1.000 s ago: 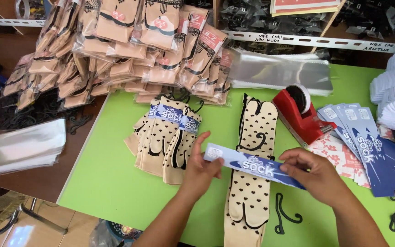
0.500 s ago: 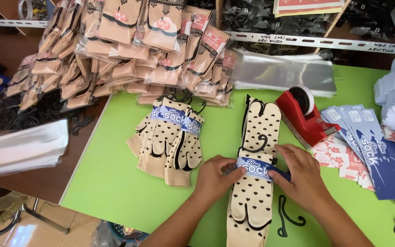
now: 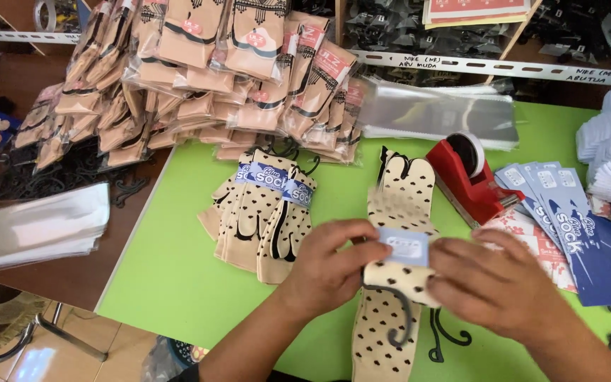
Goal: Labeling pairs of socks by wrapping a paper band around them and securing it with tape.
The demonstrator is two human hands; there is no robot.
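A cream sock pair with dark dots (image 3: 397,198) lies lengthwise on the green table (image 3: 178,276), a black plastic hook (image 3: 399,315) on it. A light blue paper band (image 3: 404,247) is wrapped across its middle. My left hand (image 3: 327,272) grips the sock and band from the left. My right hand (image 3: 493,283) presses the band's right end against the sock. Left of my hands lies a small heap of banded dotted socks (image 3: 263,212).
A red tape dispenser (image 3: 469,180) stands right of the sock. Loose blue bands (image 3: 574,230) fan out at the right. Bagged socks (image 3: 206,78) pile up at the back, clear bags (image 3: 436,117) beside them. A spare black hook (image 3: 447,332) lies near my right wrist.
The blue band, held stretched above the sock a second ago, came down onto it and now sits folded around its middle, with both hands closed in on it.
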